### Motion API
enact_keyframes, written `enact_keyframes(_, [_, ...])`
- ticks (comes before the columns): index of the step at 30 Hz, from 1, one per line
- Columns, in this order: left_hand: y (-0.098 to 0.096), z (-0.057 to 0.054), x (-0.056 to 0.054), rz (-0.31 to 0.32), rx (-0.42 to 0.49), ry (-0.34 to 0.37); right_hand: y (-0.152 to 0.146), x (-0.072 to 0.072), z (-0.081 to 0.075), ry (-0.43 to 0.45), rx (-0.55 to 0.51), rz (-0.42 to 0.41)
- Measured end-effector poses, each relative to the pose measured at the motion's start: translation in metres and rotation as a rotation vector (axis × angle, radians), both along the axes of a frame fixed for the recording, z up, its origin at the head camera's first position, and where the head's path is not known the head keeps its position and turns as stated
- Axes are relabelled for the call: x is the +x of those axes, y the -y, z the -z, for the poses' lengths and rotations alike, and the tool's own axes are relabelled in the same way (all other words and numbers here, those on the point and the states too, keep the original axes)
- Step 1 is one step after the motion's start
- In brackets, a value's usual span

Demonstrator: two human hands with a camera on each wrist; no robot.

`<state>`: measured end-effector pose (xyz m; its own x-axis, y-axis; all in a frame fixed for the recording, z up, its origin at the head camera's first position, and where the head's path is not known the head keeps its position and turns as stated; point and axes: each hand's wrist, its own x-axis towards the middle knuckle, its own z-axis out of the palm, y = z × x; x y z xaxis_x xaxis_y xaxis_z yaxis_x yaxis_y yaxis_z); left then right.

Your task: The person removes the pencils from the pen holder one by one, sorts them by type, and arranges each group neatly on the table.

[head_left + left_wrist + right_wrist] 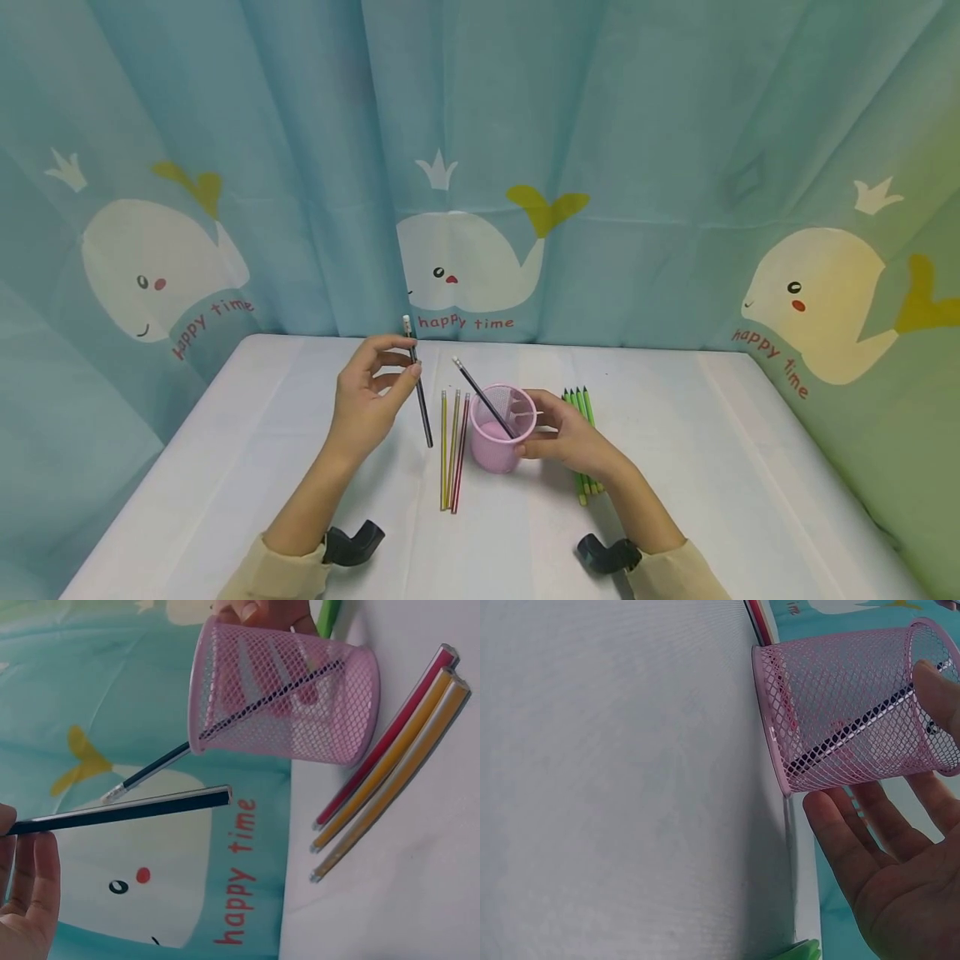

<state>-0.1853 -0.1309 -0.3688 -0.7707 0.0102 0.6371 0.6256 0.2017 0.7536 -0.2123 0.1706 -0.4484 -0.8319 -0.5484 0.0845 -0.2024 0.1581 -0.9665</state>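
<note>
Up off the table, my left hand [367, 408] pinches a black pencil [423, 406] near its white eraser end, the other end slanting down. My right hand [573, 437] holds a pink mesh pencil cup [495, 457] from its right side, thumb at the rim and fingers along the far wall. The cup stands upright on the table. Another black pencil [477, 390] leans inside it, eraser end up and out over the rim; the left wrist view shows its shaft [262, 701] through the mesh.
Yellow pencils [443, 450] and a red pencil [460, 458] lie side by side just left of the cup. Several green pencils [588, 408] lie to its right, partly under my right hand and forearm. A whale-print curtain [645, 283] hangs behind the white table [675, 392].
</note>
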Motion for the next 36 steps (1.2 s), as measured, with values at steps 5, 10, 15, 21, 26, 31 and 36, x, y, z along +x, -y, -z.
enact_keyframes(5, [-0.001, 0.002, -0.002, 0.013, 0.004, 0.008, 0.000, -0.001, -0.001, 0.000, -0.007, -0.001])
enact_keyframes(10, [0.000, 0.002, -0.003, 0.023, 0.036, 0.062, 0.000, -0.002, -0.002, -0.001, -0.006, 0.001])
enact_keyframes(15, [0.002, 0.001, -0.004, 0.052, 0.080, 0.153, 0.000, 0.000, -0.001, 0.006, 0.001, 0.010])
enact_keyframes(21, [0.004, 0.003, -0.009, 0.060, 0.096, 0.254, -0.001, 0.000, -0.003, 0.010, 0.003, 0.017])
enact_keyframes(26, [0.007, 0.007, -0.012, 0.042, 0.119, 0.355, -0.001, -0.001, -0.003, 0.010, 0.000, 0.008])
enact_keyframes(31, [0.010, 0.014, -0.015, 0.026, 0.135, 0.446, -0.001, 0.000, -0.001, 0.008, -0.006, -0.003])
enact_keyframes(36, [0.014, 0.020, -0.019, 0.017, 0.171, 0.521, 0.000, 0.001, 0.000, 0.011, -0.014, -0.002])
